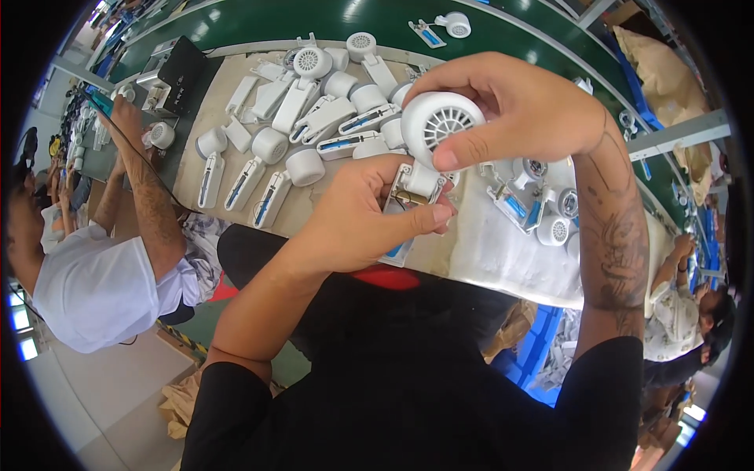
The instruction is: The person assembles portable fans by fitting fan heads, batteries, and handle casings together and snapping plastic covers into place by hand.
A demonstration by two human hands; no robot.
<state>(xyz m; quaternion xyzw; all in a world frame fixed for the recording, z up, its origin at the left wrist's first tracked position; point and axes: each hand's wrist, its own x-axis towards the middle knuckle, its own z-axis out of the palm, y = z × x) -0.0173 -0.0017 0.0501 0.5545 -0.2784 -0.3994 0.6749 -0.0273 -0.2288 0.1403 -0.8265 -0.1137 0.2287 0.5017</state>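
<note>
A white handheld fan is held between my two hands, above the near edge of the table. My right hand (522,110) grips its round, slotted head (449,129), thumb on the front grille and fingers behind. My left hand (357,216) is closed around the handle (422,182) just below the head. The handle's casing is open, with wiring inside and a blue part showing at its lower end. Behind my left hand lies a pile of similar white fans (302,166), several with open handles and blue cells (342,143).
More fan parts (554,229) lie to the right on a white sheet (491,263). A green conveyor (518,31) runs behind the table and carries another fan (455,25). At left, a co-worker (118,290) works beside a black box (169,74). A blue crate (534,345) stands below the table.
</note>
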